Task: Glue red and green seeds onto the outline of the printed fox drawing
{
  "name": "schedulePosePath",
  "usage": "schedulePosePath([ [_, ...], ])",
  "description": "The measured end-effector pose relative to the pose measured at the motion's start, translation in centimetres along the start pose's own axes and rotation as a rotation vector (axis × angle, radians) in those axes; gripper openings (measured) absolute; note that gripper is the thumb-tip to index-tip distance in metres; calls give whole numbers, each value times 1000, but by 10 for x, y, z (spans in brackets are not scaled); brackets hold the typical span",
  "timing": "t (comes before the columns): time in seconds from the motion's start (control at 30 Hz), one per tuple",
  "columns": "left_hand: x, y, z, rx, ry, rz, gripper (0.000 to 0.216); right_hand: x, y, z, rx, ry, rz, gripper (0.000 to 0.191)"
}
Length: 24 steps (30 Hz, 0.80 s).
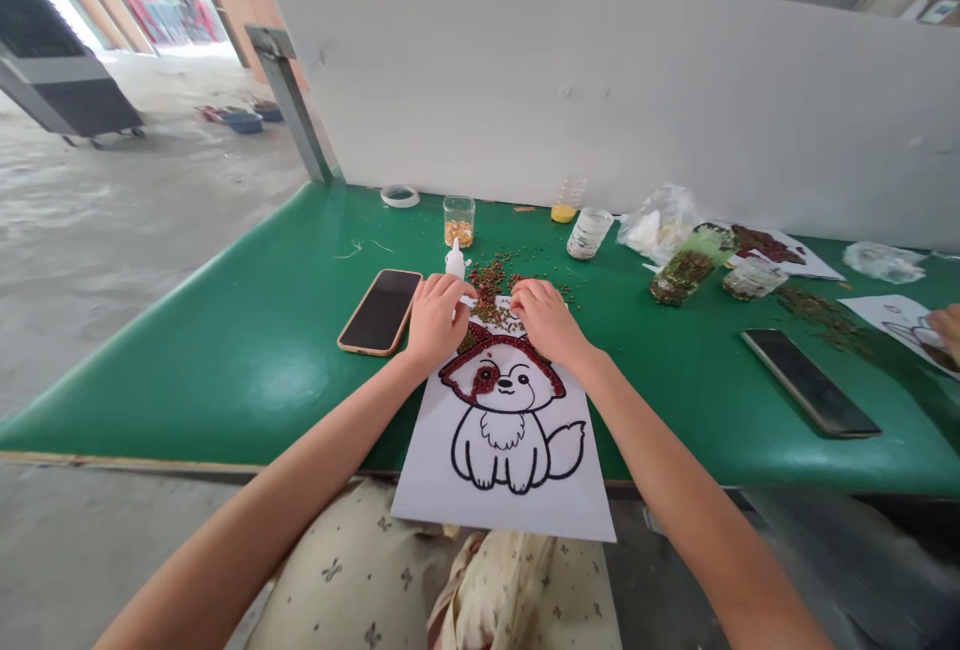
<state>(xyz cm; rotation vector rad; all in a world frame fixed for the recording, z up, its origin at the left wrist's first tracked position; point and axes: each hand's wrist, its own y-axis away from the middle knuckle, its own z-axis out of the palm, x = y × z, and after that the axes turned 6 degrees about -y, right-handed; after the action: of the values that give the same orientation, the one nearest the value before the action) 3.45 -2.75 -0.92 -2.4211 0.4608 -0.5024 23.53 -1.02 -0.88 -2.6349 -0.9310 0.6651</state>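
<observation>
A white sheet with a line drawing of a fox hangs partly over the table's front edge; dark red beans cover its head outline and one eye patch. At the sheet's upper left, my left hand has its fingers bent inward toward the thumb. My right hand curls its fingers down at the upper right. Whatever either hand pinches is too small or hidden. Between and beyond the hands lies a loose pile of red and green beans. A white glue bottle stands just behind my left hand.
On the green table lie a phone at left and another phone at right. Behind are a cup of corn kernels, a clear cup and a tilted green cup. Another person's hand touches a sheet at far right.
</observation>
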Motion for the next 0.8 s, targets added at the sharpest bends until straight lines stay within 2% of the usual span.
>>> schedulePosePath([
  [0.13, 2, -4, 5, -73, 137, 54, 22, -25, 12, -15, -133, -272, -60, 12],
  [0.3, -7, -5, 5, -94, 257, -102, 23, -38, 24, -18, -326, -254, -79, 13],
  [0.43, -12, -7, 7, -109, 313, -188, 23, -43, 31, -20, -340, -157, -82, 17],
  [0.67, -10, -6, 13, -150, 257, -160, 24, -56, 60, -25, -346, -147, -54, 14],
  [0.8, -9, -7, 12, -169, 267, -159, 24, -57, 67, -26, -292, -179, -12, 14],
])
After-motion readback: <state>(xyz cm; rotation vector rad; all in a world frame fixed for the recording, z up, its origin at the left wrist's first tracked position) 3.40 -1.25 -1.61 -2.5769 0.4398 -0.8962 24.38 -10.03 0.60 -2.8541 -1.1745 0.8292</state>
